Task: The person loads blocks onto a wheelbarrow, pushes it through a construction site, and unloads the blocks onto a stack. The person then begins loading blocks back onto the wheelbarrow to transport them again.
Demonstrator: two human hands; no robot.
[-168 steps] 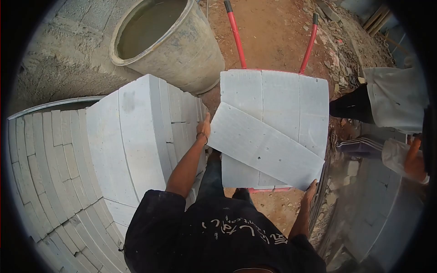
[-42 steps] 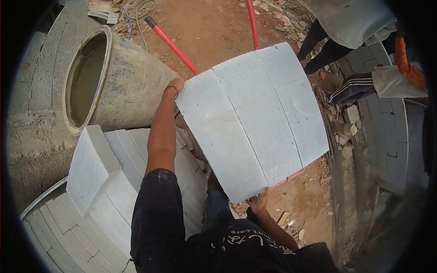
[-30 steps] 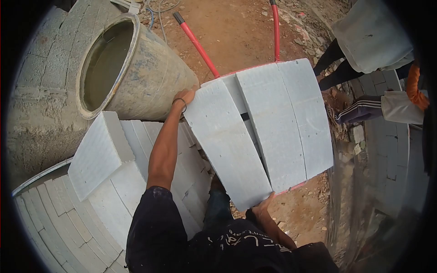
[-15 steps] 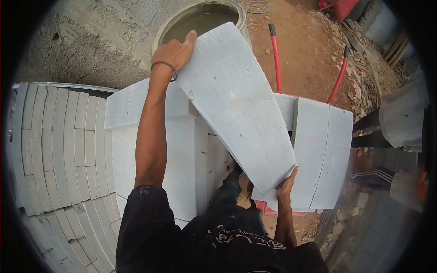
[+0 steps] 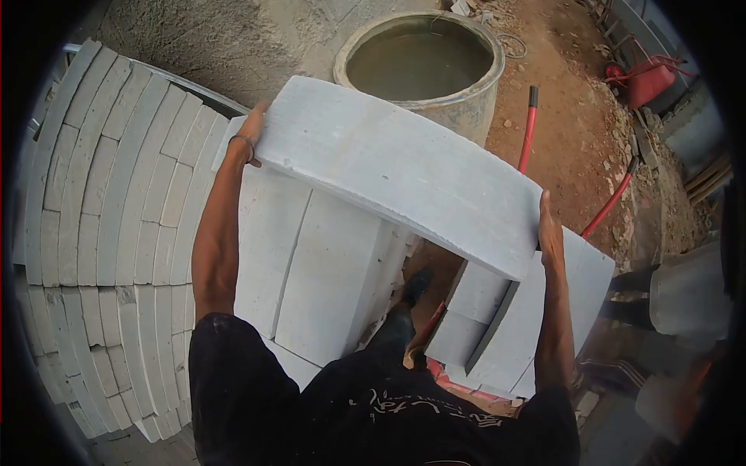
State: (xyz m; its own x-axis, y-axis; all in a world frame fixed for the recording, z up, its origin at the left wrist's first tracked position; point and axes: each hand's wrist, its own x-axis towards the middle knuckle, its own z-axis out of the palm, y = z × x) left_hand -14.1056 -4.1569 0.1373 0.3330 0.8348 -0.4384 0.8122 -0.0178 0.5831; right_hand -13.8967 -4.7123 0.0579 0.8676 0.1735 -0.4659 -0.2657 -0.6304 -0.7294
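Holds a long pale block [image 5: 396, 175] across the middle of the frame, broad face toward the camera, sloping from upper left down to the right. Grips the upper-left end with the left hand [image 5: 251, 133], partly closed around the edge, a dark wristband [image 5: 244, 143] just below; cannot tell how the fingers hidden under the block sit. Braces the opposite end with the right hand [image 5: 549, 221], fairly straight, its visible fingers pointing up along the end edge; cannot tell where the thumb lies. Carries the block over the near part of a stack of large pale blocks [image 5: 268, 241] at left of centre, and overlaps in view the pale blocks [image 5: 536, 334] on a red wheelbarrow [image 5: 453, 381] at lower right; cannot tell whether it touches either. Shows a gap in the top layer of that load, near its left side. Has, beyond the load, two red handles [image 5: 528, 140] with dark grips, angled upward at right. Has narrower grey blocks [image 5: 116, 167] packed in rows at far left and a round tub [image 5: 489, 101] of murky water [image 5: 420, 62] at upper middle, partly behind the held block. Shows a second red wheelbarrow [image 5: 651, 84] at upper right, and blurred people [image 5: 688, 291] by the right edge. Wears a black shirt [image 5: 342, 419] with white lettering, and places one dark shoe [image 5: 418, 286] on the dirt between stack and load.
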